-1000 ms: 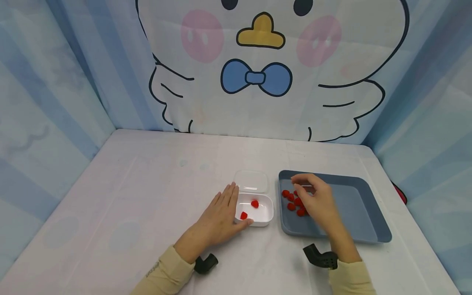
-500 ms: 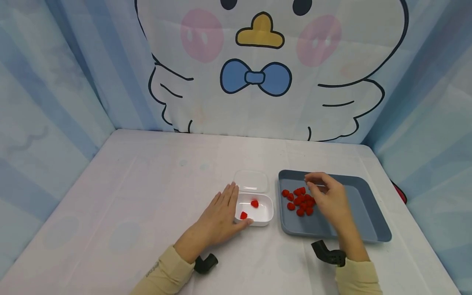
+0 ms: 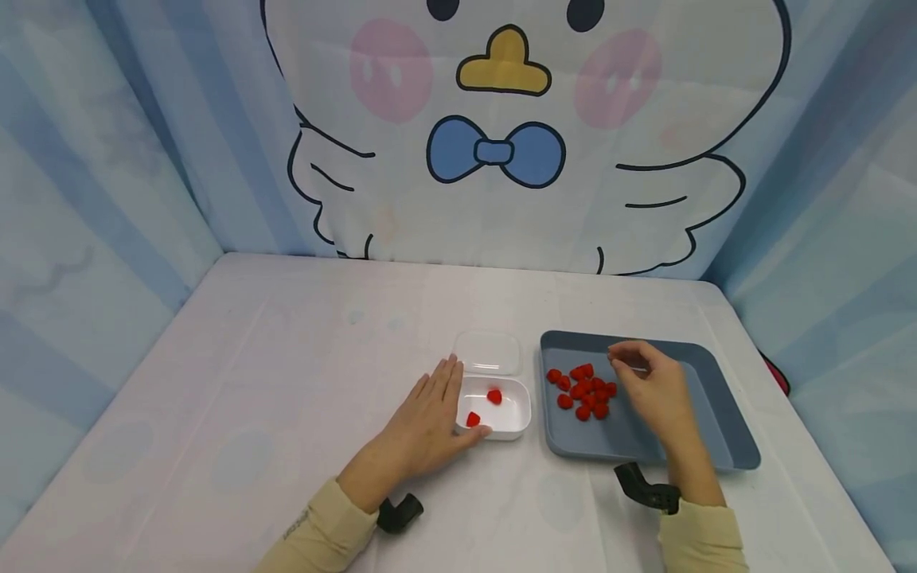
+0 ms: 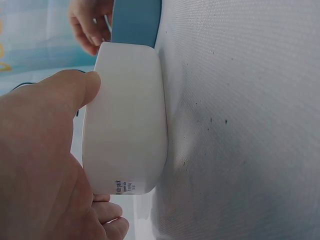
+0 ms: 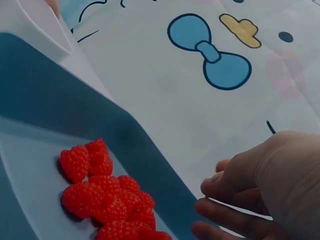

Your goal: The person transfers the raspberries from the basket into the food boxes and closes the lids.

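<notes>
My left hand point(image 3: 423, 434) lies along the left side of a small white plastic box point(image 3: 512, 418), its fingers straight and the thumb against the near wall. In the left wrist view the thumb's tip touches the box point(image 4: 125, 120) near its upper edge. Two raspberries point(image 3: 494, 395) sit apart inside the box. My right hand point(image 3: 655, 394) hovers over the middle of a blue-grey tray point(image 3: 709, 414), fingers loosely bent with nothing between them. Left of it, a cluster of red raspberries point(image 5: 107, 197) lies in the tray, close by my right fingertips point(image 5: 212, 185).
Behind the box lies its clear lid point(image 3: 489, 352), folded back on the table. A white cloth point(image 3: 286, 358) covers the table. Patterned curtains point(image 3: 93, 159) stand at the back and both sides. Each wrist carries a black camera mount point(image 3: 401, 513).
My right hand has moved rightward, away from over the raspberries, uncovering the whole cluster. The left hand and the box have stayed in place.
</notes>
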The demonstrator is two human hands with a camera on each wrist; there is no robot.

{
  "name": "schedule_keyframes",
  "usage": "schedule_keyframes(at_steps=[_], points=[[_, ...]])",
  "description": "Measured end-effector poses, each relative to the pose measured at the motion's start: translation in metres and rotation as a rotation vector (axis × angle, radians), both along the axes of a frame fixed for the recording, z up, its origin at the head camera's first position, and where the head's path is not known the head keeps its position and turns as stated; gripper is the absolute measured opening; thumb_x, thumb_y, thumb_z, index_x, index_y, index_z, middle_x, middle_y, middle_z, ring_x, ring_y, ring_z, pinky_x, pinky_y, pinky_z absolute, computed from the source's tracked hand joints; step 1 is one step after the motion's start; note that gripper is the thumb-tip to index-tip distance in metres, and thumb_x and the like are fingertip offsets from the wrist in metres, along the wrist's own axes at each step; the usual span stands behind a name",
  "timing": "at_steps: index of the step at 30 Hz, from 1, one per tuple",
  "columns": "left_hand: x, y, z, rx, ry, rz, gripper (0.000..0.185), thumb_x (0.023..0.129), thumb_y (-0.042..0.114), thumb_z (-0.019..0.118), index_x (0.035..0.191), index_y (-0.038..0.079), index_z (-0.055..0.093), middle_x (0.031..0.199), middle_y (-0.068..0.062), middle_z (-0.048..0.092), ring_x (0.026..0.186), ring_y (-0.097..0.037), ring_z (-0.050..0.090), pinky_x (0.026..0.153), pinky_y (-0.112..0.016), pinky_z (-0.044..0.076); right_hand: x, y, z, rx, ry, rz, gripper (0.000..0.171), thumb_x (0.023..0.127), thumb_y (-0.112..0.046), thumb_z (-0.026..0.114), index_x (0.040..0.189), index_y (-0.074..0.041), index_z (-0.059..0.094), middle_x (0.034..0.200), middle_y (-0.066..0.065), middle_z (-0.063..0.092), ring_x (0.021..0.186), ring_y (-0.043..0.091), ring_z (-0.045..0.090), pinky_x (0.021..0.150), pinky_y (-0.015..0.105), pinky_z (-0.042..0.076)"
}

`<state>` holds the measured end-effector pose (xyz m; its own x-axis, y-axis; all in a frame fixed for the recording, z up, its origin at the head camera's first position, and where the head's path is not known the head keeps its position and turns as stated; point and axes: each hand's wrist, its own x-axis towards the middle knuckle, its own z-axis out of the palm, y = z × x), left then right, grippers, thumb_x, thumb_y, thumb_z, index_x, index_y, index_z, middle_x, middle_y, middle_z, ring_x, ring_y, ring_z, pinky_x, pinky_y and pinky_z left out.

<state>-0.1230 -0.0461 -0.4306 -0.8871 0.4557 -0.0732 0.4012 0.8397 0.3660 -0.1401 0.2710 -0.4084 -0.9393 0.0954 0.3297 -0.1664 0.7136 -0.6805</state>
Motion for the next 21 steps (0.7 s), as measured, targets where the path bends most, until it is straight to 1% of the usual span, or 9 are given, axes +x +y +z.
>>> schedule_keyframes(at_steps=[6,9,14,17,21], points=[[0.000,0.000,0.000,-0.003,0.000,0.001,0.099,0.093,0.064,0.052,0.158,0.000,0.012,0.167,-0.015,0.012,0.155,-0.029,0.014,0.125,-0.049,0.019,-0.001,0.007,-0.007,0.017,-0.037,-0.003,0.018,0.094,-0.004,0.063,0.110,0.001,0.069,0.104,0.019,0.073,0.091,0.014,0.067,0.074,-0.002,0.042],[0.000,0.000,0.000,-0.007,-0.012,0.005,0.100,0.092,0.065,0.052,0.158,0.001,0.011,0.167,-0.014,0.011,0.155,-0.029,0.013,0.125,-0.049,0.019,-0.002,0.012,-0.009,0.031,-0.066,0.000,0.019,0.093,-0.002,0.063,0.111,0.002,0.068,0.105,0.019,0.073,0.092,0.018,0.068,0.073,-0.002,0.042],[0.001,-0.001,-0.001,-0.016,-0.015,0.008,0.100,0.093,0.065,0.050,0.158,0.002,0.010,0.168,-0.013,0.010,0.155,-0.027,0.012,0.125,-0.049,0.018,-0.002,0.017,-0.012,0.080,-0.114,0.012,0.020,0.093,-0.002,0.064,0.112,0.002,0.068,0.105,0.019,0.073,0.093,0.026,0.067,0.073,0.002,0.042],[0.001,-0.001,-0.002,-0.006,-0.002,0.004,0.099,0.093,0.064,0.051,0.158,0.001,0.011,0.167,-0.014,0.012,0.155,-0.029,0.014,0.125,-0.049,0.019,-0.001,0.018,-0.012,0.092,-0.138,0.033,0.021,0.092,-0.002,0.064,0.112,0.002,0.068,0.104,0.019,0.073,0.094,0.030,0.067,0.073,0.005,0.043],[0.001,-0.001,-0.001,0.003,0.000,0.004,0.098,0.093,0.063,0.052,0.158,0.000,0.012,0.167,-0.015,0.013,0.155,-0.030,0.015,0.125,-0.050,0.019,-0.002,0.019,-0.012,0.090,-0.188,0.050,0.023,0.092,-0.001,0.064,0.114,0.002,0.067,0.106,0.020,0.072,0.096,0.030,0.067,0.073,0.008,0.045]])
